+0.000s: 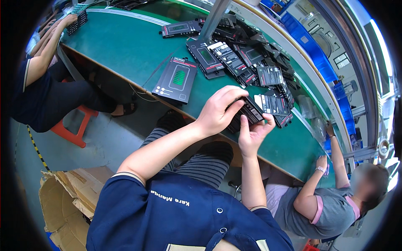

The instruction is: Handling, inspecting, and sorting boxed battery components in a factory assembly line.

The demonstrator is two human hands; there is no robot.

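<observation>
Your left hand (220,109) and right hand (253,133) both close on one black flat package (247,113) above the green tabletop (125,46) — one package (175,80) lies apart, the heap (251,58) remains unhandled.

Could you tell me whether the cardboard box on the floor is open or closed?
Open: the cardboard box has its torn flaps spread apart, showing the inside.

We see 1 flat black retail box (248,113), printed back with white text panels facing up, tilted, held above our green table's near edge.
</observation>
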